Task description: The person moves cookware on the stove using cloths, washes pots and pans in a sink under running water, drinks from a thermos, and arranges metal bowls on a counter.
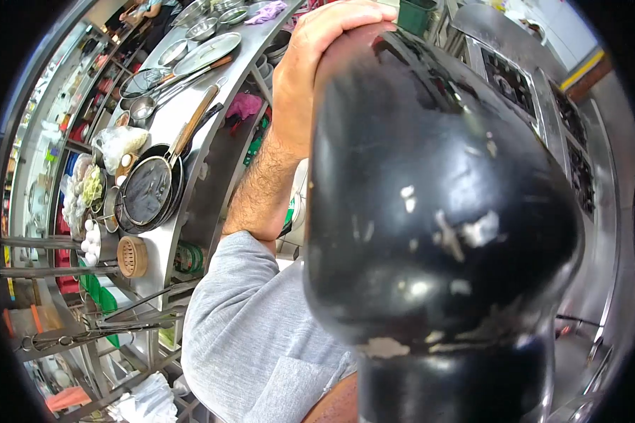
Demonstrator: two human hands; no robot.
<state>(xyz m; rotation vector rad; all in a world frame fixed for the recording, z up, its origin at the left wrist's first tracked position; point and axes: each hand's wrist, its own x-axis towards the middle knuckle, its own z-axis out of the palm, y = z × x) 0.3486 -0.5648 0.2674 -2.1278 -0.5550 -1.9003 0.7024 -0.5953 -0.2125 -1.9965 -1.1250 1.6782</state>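
Note:
Very near the camera looms a big, glossy black object (437, 204) with chipped paint. It is rounded and bulging, with a narrower neck at the bottom; its kind cannot be made out. My left hand (310, 67) is closed over its upper left edge, fingers curving across the top and their tips partly out of sight. A bare forearm and grey short sleeve (240, 268) lead up to this hand. My right hand does not show. At the bottom, a small patch of skin (335, 400) is partly covered by the black object.
A steel counter (208, 134) on the left bears stacked pans (148, 190), a bamboo steamer (132, 256), eggs (92, 243), a ladle (142, 107), plates and metal bowls. Stove burners (508, 81) line the right. Another person (150, 8) is at the far upper left.

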